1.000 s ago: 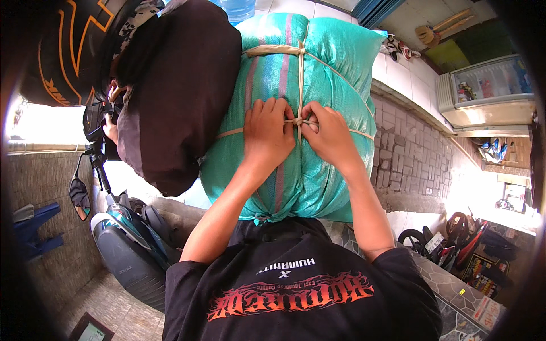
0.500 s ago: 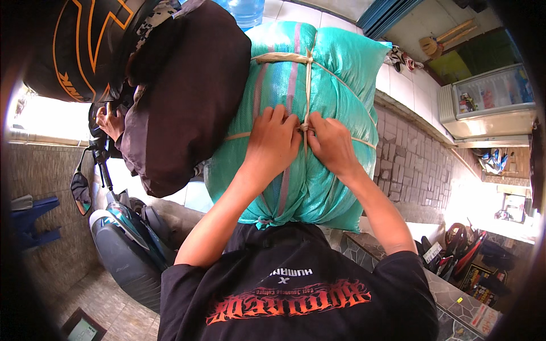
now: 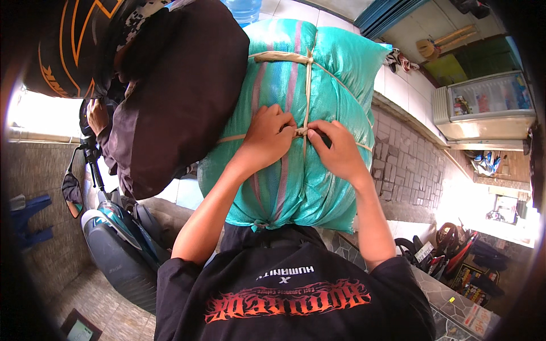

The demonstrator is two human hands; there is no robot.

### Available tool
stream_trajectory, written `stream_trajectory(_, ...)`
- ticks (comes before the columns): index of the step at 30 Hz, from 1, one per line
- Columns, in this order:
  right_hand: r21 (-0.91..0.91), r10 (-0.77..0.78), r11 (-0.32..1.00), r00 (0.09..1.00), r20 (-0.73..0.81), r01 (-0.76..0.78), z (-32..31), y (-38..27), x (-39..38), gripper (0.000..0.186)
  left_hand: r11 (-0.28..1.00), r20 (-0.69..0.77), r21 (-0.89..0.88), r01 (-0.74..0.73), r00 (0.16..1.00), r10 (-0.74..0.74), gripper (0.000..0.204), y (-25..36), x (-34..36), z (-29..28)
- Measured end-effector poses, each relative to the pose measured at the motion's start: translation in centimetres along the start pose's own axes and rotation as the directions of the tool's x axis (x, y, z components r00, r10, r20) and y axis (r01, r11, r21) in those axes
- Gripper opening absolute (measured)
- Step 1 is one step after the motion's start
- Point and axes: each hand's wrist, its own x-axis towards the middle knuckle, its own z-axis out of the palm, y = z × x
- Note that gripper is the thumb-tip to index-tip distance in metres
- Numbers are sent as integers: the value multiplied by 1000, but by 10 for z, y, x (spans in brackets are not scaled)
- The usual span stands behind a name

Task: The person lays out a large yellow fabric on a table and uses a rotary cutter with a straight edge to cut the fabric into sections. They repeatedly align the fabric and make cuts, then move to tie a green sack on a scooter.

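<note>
A large stuffed green woven sack [image 3: 335, 68] with purple and blue stripes stands against my body. A flat tan cord [image 3: 307, 94] runs along it and crosses a second strand at a knot [image 3: 301, 131] in its middle. My left hand [image 3: 264, 136] rests on the sack left of the knot, its fingers curled and pinching the cord there. On the knot's right side, my right hand [image 3: 338, 150] has its thumb and fingertips closed on the same cord. The strand's very ends are hidden by my fingers.
A person in a dark jacket [image 3: 185, 91] and helmet [image 3: 65, 48] is close at the left, one hand by a motor scooter [image 3: 116, 256]. A blue water jug [image 3: 243, 10] stands behind the sack. At right are a glass-topped freezer [image 3: 489, 99] and a brick-paved floor [image 3: 406, 159].
My right hand has shifted slightly and its thumb and fingers now show apart from the left at the knot. The view has shifted a little; the other person's helmet and hand have moved left.
</note>
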Motion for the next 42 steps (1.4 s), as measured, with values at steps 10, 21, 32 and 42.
stream_trajectory(10, -208, 82, 970, 974, -211, -127, 31, -18, -10, 29, 995, -262, -7, -97, 961, 92, 7, 9, -10, 12)
stream_trajectory(21, 35, 147, 988, 824, -548, -153, 40, -18, -125, 33, 942, -437, 135, -308, 835, 335, 31, 14, 58, -5)
stream_trajectory(32, 477, 599, 772, 231, -766, -420, 146, 63, -337, 28, 924, -254, 337, -179, 928, 272, 20, -30, 132, -8)
stream_trajectory(42, 555, 784, -619, -472, 403, -555, 519, 93, -670, 34, 366, 3, 803, -470, 618, 786, 44, -52, 134, -53)
